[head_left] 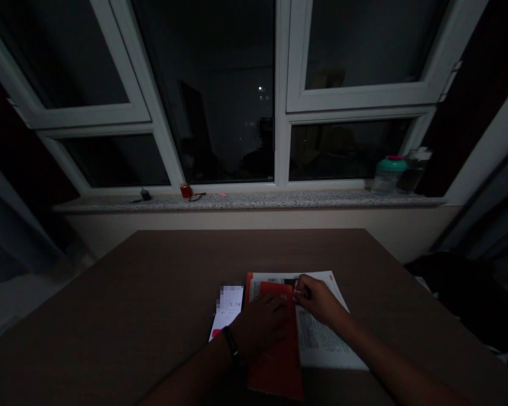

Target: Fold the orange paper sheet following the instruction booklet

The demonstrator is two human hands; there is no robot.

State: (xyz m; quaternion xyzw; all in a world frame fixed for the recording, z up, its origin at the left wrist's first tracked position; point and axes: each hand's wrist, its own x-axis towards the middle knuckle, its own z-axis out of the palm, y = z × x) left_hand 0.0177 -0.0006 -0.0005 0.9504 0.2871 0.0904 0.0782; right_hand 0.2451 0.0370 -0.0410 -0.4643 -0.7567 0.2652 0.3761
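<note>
A long red paper or cover [277,366] lies over an open book or magazine [322,344] with printed pages. My left hand [262,324], a dark band on its wrist, rests flat on the red piece with its fingers spread. At the upper right edge of the red piece is my right hand [313,294], its fingers curled and pinched together over the page; what they hold, if anything, is too dark to tell. A lit phone [229,307] lies just left of the book.
Beyond the brown table [186,259] runs a speckled window sill [254,200]. On it stand a small red jar [186,190], a small dark bottle [145,194] and a teal-topped container [389,175]. Curtains hang at both sides.
</note>
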